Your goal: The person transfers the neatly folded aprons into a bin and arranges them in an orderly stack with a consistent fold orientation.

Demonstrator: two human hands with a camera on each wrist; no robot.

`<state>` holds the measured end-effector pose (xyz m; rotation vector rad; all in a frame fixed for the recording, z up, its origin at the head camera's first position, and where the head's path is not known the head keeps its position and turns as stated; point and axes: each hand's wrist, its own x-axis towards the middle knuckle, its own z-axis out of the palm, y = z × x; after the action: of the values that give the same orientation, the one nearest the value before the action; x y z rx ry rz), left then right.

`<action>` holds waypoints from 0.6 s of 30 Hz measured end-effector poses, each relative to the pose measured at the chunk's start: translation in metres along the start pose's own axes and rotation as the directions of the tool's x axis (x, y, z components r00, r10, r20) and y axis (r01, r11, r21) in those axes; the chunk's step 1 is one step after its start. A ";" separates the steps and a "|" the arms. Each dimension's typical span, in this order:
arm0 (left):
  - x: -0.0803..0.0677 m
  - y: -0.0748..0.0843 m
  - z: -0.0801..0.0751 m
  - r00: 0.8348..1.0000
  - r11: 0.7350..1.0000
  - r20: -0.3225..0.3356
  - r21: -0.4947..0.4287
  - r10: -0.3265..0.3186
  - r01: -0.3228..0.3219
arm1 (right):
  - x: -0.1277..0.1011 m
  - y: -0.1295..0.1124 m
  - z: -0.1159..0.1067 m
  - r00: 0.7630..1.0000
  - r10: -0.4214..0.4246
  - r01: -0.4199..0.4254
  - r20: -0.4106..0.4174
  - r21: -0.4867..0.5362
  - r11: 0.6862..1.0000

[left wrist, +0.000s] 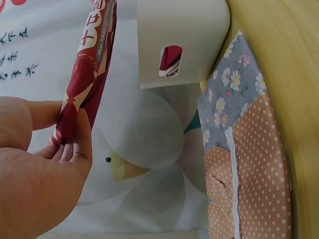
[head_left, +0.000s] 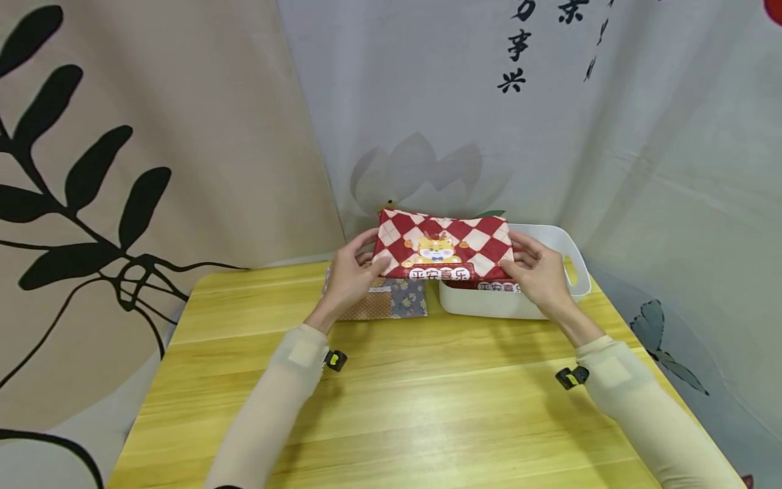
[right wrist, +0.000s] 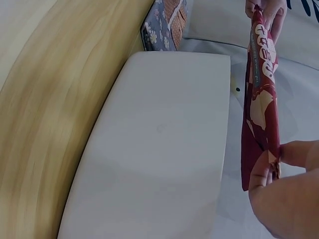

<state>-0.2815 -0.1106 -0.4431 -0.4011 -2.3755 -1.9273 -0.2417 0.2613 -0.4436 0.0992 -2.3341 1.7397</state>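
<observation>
A red-and-cream checked cloth pouch (head_left: pixel 440 234) with a cartoon animal and white lettering is held up flat between both hands. My left hand (head_left: pixel 349 277) pinches its left end, thumb in front and fingers behind. The right hand (head_left: pixel 544 275) grips the opposite end the same way. In both wrist views the pouch appears nearly edge-on, thin and slightly folded. It hangs above a white plastic bin (head_left: pixel 501 307), covering part of the bin's opening. Inside the bin, another red item with similar lettering (head_left: pixel 497 286) shows under the pouch's lower edge.
A patchwork cloth piece (left wrist: pixel 259 149), grey floral and brown dotted, lies left of the bin, partly behind my left hand. The wooden table (head_left: pixel 427 401) ends just behind the bin, where a printed curtain (head_left: pixel 421 102) hangs. The table's right edge runs close beside the bin.
</observation>
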 end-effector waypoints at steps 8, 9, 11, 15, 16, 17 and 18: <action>0.005 0.004 0.008 1.000 1.000 0.027 -0.010 -0.003 0.003 | 0.001 0.001 -0.010 1.000 -0.019 0.020 -0.022 0.043 0.999; 0.005 0.004 0.010 1.000 1.000 0.027 -0.015 -0.005 0.005 | 0.001 0.002 -0.011 1.000 -0.020 0.021 -0.024 0.043 0.999; 0.007 0.005 0.013 1.000 1.000 0.029 -0.026 -0.003 0.004 | 0.001 0.002 -0.014 0.999 -0.021 0.021 -0.027 0.032 0.999; 0.009 0.008 0.017 0.999 0.999 0.045 -0.037 0.002 0.000 | 0.001 0.002 -0.021 0.999 -0.016 0.016 -0.031 -0.015 1.000; 0.009 0.008 0.018 0.999 0.999 0.049 -0.039 0.004 -0.002 | 0.001 0.001 -0.022 0.999 -0.014 0.013 -0.032 -0.023 1.000; 0.010 0.009 0.019 0.998 0.999 0.055 -0.038 0.009 -0.007 | 0.001 0.000 -0.024 0.999 -0.011 0.010 -0.032 -0.027 1.000; 0.011 0.010 0.020 0.998 0.999 0.059 -0.036 0.013 -0.010 | 0.001 0.000 -0.025 0.999 -0.007 0.006 -0.032 -0.030 1.000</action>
<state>-0.2875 -0.0880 -0.4361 -0.4795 -2.3721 -1.9821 -0.2389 0.2853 -0.4362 0.0734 -2.3327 1.6901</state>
